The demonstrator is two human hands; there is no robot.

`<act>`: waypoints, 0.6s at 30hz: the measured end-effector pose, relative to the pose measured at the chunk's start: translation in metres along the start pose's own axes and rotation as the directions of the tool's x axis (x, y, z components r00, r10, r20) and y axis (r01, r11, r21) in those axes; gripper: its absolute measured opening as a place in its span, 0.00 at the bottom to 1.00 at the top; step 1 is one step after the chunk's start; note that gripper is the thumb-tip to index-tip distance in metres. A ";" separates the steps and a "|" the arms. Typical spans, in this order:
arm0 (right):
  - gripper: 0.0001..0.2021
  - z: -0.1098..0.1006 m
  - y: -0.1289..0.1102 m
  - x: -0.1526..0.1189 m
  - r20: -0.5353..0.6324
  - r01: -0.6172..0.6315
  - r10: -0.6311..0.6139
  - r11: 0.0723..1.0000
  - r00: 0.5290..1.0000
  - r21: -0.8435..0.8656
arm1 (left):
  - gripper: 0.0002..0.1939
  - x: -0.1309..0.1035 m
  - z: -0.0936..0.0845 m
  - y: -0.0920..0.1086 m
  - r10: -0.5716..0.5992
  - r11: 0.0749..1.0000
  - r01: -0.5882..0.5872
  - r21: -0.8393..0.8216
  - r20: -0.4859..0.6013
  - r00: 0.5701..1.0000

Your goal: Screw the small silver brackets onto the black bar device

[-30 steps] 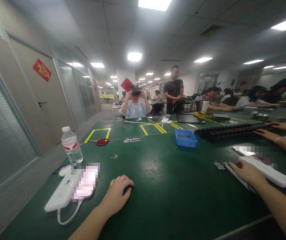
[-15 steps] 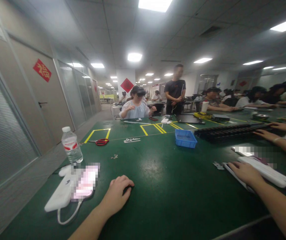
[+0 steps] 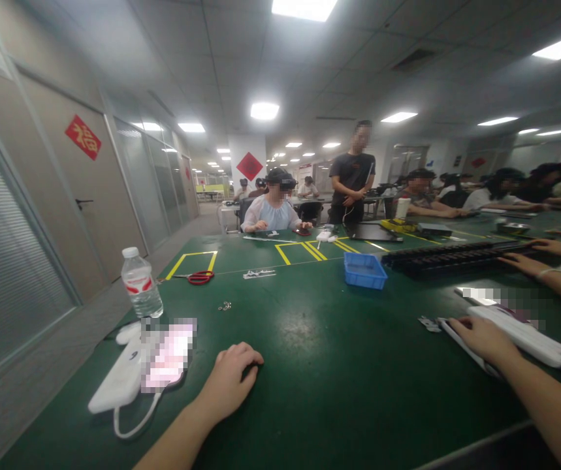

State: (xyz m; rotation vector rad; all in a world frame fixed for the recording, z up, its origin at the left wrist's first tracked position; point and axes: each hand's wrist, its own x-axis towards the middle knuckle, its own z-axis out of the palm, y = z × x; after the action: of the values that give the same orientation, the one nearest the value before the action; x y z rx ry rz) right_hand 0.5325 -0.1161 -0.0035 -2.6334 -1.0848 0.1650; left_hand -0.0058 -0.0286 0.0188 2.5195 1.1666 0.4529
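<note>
My left hand [image 3: 235,374] rests palm-down on the green table, fingers loosely bent and thumb a little apart, with nothing visible in it. A pink-screened phone [image 3: 170,356] and a white power bank [image 3: 116,385] with a white cable lie to its left. To the right, my right hand [image 3: 488,339] is closed over a long, flat light-grey piece [image 3: 469,349]; its thumb is hidden. Small metal pieces [image 3: 428,324] lie by the far end of that piece. Beyond my left hand are several small metal rings [image 3: 224,305] and a few thin silvery strips [image 3: 259,274].
A water bottle [image 3: 140,284] stands at left, red-handled scissors [image 3: 200,277] behind it. A blue bin [image 3: 364,271] and a long black rack [image 3: 447,259] are farther back. A neighbour's hands [image 3: 525,266] touch the rack. A white device [image 3: 528,336] lies beside my right hand. People sit opposite.
Both my hands stay where they were. The person opposite has lowered their raised hands to the table, and the standing person has shifted slightly to the right.
</note>
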 end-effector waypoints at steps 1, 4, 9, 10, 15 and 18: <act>0.23 0.000 0.000 0.000 -0.006 -0.003 0.003 1.000 1.000 0.011 | 0.11 0.000 0.000 0.000 -0.001 1.000 0.001 0.000 0.003 1.000; 0.22 0.002 0.003 0.002 -0.032 0.010 -0.009 0.999 0.999 0.041 | 0.11 -0.001 0.000 0.001 0.001 1.000 -0.001 -0.007 0.003 1.000; 0.22 0.004 0.007 0.003 -0.058 0.035 -0.031 0.997 0.998 0.068 | 0.11 0.000 0.000 0.000 0.002 1.000 -0.002 -0.001 -0.001 1.000; 0.23 0.003 0.008 0.001 -0.066 0.037 -0.032 0.997 0.997 0.070 | 0.11 0.000 0.000 0.000 0.000 1.000 0.000 0.002 0.002 1.000; 0.33 -0.003 0.008 -0.010 -0.103 0.018 -0.010 0.997 0.995 0.077 | 0.12 0.000 -0.002 0.003 -0.010 1.000 0.010 0.005 0.019 1.000; 0.26 -0.002 0.010 -0.016 -0.089 -0.010 0.013 0.999 0.996 0.037 | 0.11 0.000 -0.002 0.003 -0.003 1.000 0.003 0.003 0.013 1.000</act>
State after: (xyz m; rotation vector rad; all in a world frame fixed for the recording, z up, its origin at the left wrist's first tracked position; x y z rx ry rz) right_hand 0.5287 -0.1346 -0.0051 -2.5887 -1.0277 0.0675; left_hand -0.0046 -0.0297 0.0223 2.5196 1.1668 0.4332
